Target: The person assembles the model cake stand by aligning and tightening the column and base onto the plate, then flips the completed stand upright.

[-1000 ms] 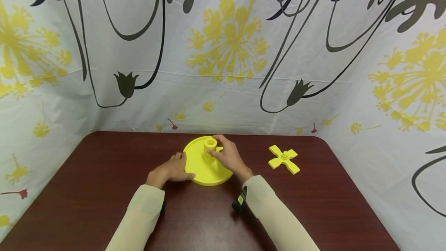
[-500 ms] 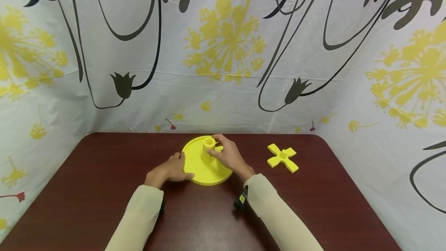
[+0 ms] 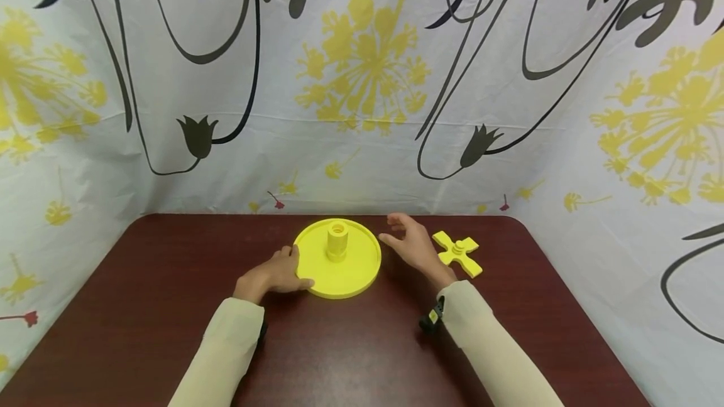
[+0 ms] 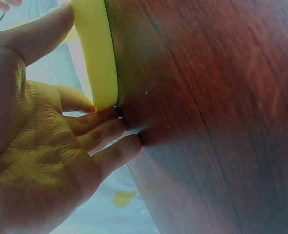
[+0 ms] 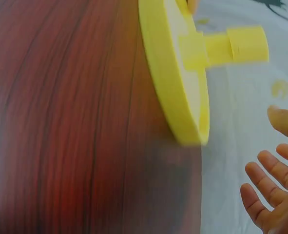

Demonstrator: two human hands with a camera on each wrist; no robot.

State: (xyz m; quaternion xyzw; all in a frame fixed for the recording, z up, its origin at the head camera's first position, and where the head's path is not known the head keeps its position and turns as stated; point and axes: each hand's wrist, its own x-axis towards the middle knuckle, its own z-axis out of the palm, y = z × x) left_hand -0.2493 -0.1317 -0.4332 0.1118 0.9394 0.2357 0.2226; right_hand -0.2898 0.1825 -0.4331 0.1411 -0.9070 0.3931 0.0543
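A yellow round plate (image 3: 362, 272) with a raised rim lies flat on the table. From its middle rises a short yellow hollow post (image 3: 337, 240), upright. My left hand (image 3: 276, 273) holds the plate's left edge, thumb at the front and fingers farther back; in the left wrist view the thumb and index finger touch the rim. My right hand (image 3: 415, 245) hovers just right of the plate with nothing in it, its fingers loosely spread in the right wrist view. Behind that hand lies a yellow four-armed cross piece (image 3: 458, 249) with a small round boss at its centre.
The dark red-brown wooden table (image 3: 334, 357) has rounded back corners. A white curtain (image 3: 351, 168) with yellow and grey flower prints hangs close behind the table and along both sides.
My right hand has let go of the hollow post and moved right, away from the plate towards the cross piece. The left hand stays on the plate's edge.
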